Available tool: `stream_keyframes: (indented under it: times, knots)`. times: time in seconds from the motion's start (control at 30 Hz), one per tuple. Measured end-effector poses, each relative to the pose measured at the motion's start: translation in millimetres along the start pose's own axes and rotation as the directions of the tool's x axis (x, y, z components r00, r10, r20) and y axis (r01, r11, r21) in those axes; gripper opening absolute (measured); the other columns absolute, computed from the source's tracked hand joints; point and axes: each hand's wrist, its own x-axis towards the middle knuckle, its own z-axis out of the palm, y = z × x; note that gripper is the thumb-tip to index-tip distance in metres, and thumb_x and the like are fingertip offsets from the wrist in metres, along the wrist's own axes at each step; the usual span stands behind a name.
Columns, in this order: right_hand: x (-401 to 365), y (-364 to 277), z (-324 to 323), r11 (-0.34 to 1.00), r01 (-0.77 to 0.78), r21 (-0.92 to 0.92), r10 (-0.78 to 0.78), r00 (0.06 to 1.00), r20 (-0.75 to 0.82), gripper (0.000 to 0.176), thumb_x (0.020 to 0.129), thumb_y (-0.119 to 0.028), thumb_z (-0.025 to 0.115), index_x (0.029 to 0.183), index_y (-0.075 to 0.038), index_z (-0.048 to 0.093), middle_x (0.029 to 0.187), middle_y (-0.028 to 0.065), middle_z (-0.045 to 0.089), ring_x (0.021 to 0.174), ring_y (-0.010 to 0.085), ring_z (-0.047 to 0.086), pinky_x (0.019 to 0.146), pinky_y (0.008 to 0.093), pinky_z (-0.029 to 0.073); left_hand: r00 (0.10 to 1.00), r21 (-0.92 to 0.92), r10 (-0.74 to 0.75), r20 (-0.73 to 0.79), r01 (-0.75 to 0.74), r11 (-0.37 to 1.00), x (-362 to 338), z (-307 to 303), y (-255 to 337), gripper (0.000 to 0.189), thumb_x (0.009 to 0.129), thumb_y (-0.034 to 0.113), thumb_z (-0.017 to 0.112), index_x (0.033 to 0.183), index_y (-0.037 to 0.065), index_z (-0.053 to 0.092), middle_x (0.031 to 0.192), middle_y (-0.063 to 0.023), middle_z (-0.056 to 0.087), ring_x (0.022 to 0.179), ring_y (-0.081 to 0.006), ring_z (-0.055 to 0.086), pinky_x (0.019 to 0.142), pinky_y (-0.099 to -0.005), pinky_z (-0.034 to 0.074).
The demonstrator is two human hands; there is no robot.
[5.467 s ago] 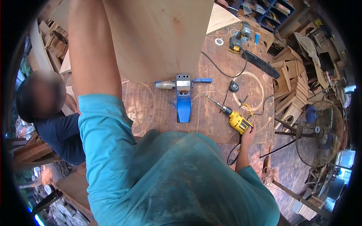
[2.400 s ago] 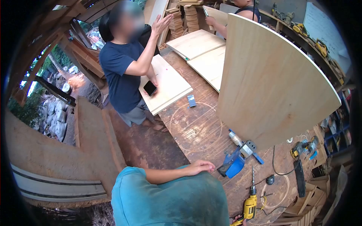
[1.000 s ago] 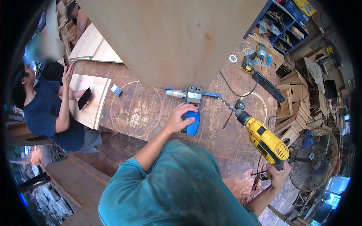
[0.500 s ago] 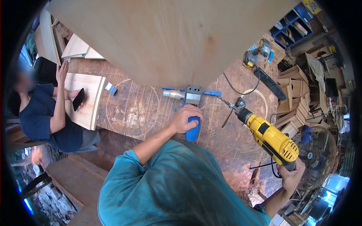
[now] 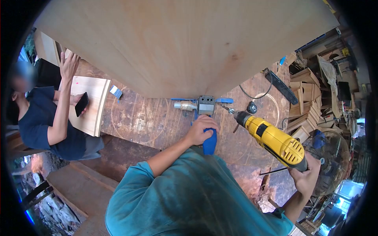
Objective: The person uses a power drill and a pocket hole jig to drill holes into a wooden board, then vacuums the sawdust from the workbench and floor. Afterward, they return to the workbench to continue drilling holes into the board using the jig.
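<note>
At far left a co-worker (image 5: 39,114) stands at the edge of the worktop (image 5: 149,118). One of this person's hands is raised. The other holds a phone (image 5: 81,104) over a small board (image 5: 92,114). This person has no hand on our work.

The large panel (image 5: 177,43) stands on edge on the worktop. Its lower edge sits in the drilling jig (image 5: 206,104), near the centre. Our left hand (image 5: 201,130) rests on the jig's blue handle (image 5: 210,144), grip closed over it.

To the right, our right hand (image 5: 306,177) holds the yellow drill (image 5: 271,139) by its handle, grip closed fully around it. The bit (image 5: 225,109) points left toward the jig's grey guide block. Its tip is just beside the block, but we cannot tell whether it has entered a guide hole. A tape measure (image 5: 252,107) lies on the worktop just beyond the chuck. A fan (image 5: 334,165) stands at far right.

We judge the step in hand to be bit alignment, with drilling not yet begun. The next move calls for:
- the bit held in line with the guide hole;
- firm left-hand pressure on the handle, so that the panel does not shift;
- the cable kept clear of the bit.
</note>
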Motion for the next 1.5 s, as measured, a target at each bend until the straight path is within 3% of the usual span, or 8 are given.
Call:
stream_keyframes:
  times: [0.33, 0.47, 0.63, 0.77, 0.9, 1.1, 1.43, 1.5]
  knots:
    - [32.2, -45.7, 9.3, 0.993, 0.038, -0.110, -0.029, 0.997, 0.075, 0.046, 0.057, -0.004, 0.065, 0.103, 0.004, 0.069, 0.075, 0.0156, 0.065, 0.065, 0.0272, 0.066, 0.067, 0.0299, 0.050, 0.999, -0.055, 0.022, -0.037, -0.024, 0.998, -2.0, -0.8, -11.3, 0.021, 0.071, 0.015, 0.059, 0.084, 0.006, 0.073, 0.091, -0.0093, 0.073, 0.093, -0.0285, 0.065, 0.097, -0.0398, 0.040]
    - [41.3, -54.2, 13.0, 0.984, 0.137, -0.118, -0.129, 0.989, 0.074, 0.045, 0.058, -0.004, 0.065, 0.102, 0.003, 0.069, 0.075, 0.0176, 0.063, 0.065, 0.0292, 0.066, 0.067, 0.0309, 0.050, 0.998, -0.056, 0.044, -0.055, -0.047, 0.997, -1.6, 1.6, -11.5, 0.021, 0.071, 0.015, 0.059, 0.084, 0.006, 0.073, 0.091, -0.0090, 0.073, 0.093, -0.0283, 0.065, 0.096, -0.0398, 0.040]
    - [51.4, -65.1, 15.6, 0.982, 0.118, -0.147, -0.104, 0.990, 0.099, 0.043, 0.059, -0.002, 0.065, 0.102, 0.002, 0.070, 0.075, 0.0194, 0.063, 0.066, 0.0319, 0.066, 0.067, 0.0322, 0.050, 0.997, -0.043, 0.047, -0.068, -0.050, 0.998, -3.1, 1.8, -10.7, 0.021, 0.071, 0.015, 0.059, 0.084, 0.007, 0.074, 0.091, -0.0086, 0.073, 0.093, -0.0277, 0.065, 0.097, -0.0398, 0.040]
    - [62.1, -77.6, 12.5, 0.902, 0.279, -0.329, -0.271, 0.960, 0.070, 0.043, 0.059, -0.004, 0.066, 0.101, 0.000, 0.070, 0.072, 0.0204, 0.060, 0.065, 0.0365, 0.062, 0.064, 0.0389, 0.049, 0.997, -0.058, 0.057, -0.048, -0.060, 0.997, -4.5, 2.9, -15.3, 0.021, 0.071, 0.016, 0.059, 0.084, 0.007, 0.074, 0.092, -0.0084, 0.073, 0.095, -0.0273, 0.065, 0.098, -0.0400, 0.040]
    - [76.2, -90.4, 8.2, 0.900, 0.342, -0.270, -0.315, 0.939, 0.138, 0.031, 0.058, -0.004, 0.064, 0.089, 0.000, 0.067, 0.070, 0.0232, 0.058, 0.068, 0.0427, 0.060, 0.064, 0.0455, 0.048, 0.997, -0.054, 0.077, -0.014, -0.077, 0.996, -3.3, 5.8, -19.0, 0.022, 0.072, 0.016, 0.058, 0.085, 0.007, 0.074, 0.094, -0.0084, 0.073, 0.097, -0.0271, 0.066, 0.099, -0.0401, 0.040]
    - [93.7, -101.0, -3.8, 0.827, 0.469, -0.310, -0.375, 0.871, 0.317, 0.023, 0.057, -0.002, 0.065, 0.079, 0.003, 0.059, 0.070, 0.0240, 0.059, 0.070, 0.0434, 0.060, 0.062, 0.0478, 0.045, 0.997, -0.047, 0.065, 0.036, -0.064, 0.997, 3.4, 4.9, -6.1, 0.025, 0.072, 0.015, 0.056, 0.086, 0.004, 0.073, 0.095, -0.0098, 0.073, 0.098, -0.0278, 0.066, 0.099, -0.0398, 0.040]
    - [104.7, -98.3, 15.3, 0.727, 0.591, -0.349, -0.492, 0.803, 0.337, 0.015, 0.059, 0.000, 0.062, 0.073, 0.003, 0.064, 0.069, 0.0238, 0.064, 0.072, 0.0439, 0.065, 0.069, 0.0500, 0.053, 0.985, 0.029, -0.056, 0.165, 0.052, 0.998, 5.8, -3.7, 7.9, 0.026, 0.071, 0.013, 0.054, 0.088, 0.001, 0.071, 0.096, -0.0119, 0.070, 0.099, -0.0300, 0.063, 0.093, -0.0400, 0.047]
    - [105.0, -99.5, 18.4, 0.724, 0.561, -0.401, -0.415, 0.819, 0.396, 0.016, 0.061, -0.001, 0.063, 0.077, 0.003, 0.065, 0.072, 0.0243, 0.065, 0.074, 0.0436, 0.066, 0.073, 0.0495, 0.054, 0.982, 0.043, -0.082, 0.169, 0.076, 0.996, 5.0, -5.2, 16.4, 0.024, 0.072, 0.014, 0.055, 0.088, 0.002, 0.070, 0.096, -0.0122, 0.070, 0.098, -0.0302, 0.063, 0.090, -0.0400, 0.048]
